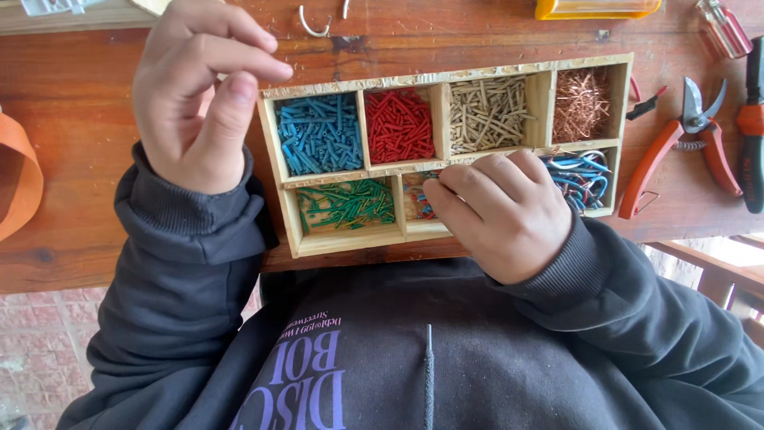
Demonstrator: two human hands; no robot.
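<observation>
- Left hand point(203, 95) raised above the tray's point(446, 76) left end, fingers curled narrow, thumb near forefinger; cannot tell if anything sits between.
- Right hand point(501, 211) resting on the near row, fingertips down in the middle compartment among mixed pieces point(415, 203); grip hidden.
- Blue pieces point(318, 131) and red pieces point(398, 123) sorted in the far row.
- Probably light, short, stiff and smooth, easy to scatter: best pinched singly at mid-length.
- Pruners point(684, 143) lying to the right.

Wooden compartment tray point(446, 76) holding sorted coloured wire pieces point(398, 125).
</observation>
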